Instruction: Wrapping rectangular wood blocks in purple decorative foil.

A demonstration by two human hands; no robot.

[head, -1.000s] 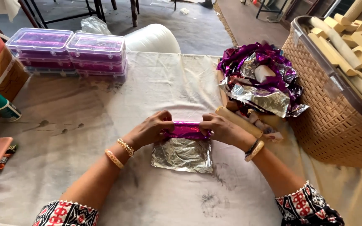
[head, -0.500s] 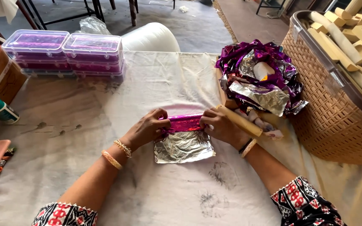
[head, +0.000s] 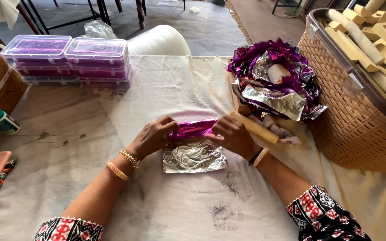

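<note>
Foil sheet [head: 194,157]: less silver showing, more rolled up.
Purple roll [head: 193,128]: sits nearer centre frame, slightly higher.
Hands: closer together.

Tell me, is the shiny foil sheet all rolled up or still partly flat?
Partly flat. The foil sheet has its silver end spread on the cloth, while its purple end curls between the left hand and right hand.

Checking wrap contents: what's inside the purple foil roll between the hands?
Cannot tell: the purple foil roll is closed, both ends covered by the left hand and right hand. Its silver foil flap lies flat on the cloth.

My table [head: 68,120] carries a cloth [head: 175,89], plastic boxes [head: 68,58], a basket [head: 358,129], foil sheet [head: 193,158] and scraps [head: 273,80].
</note>
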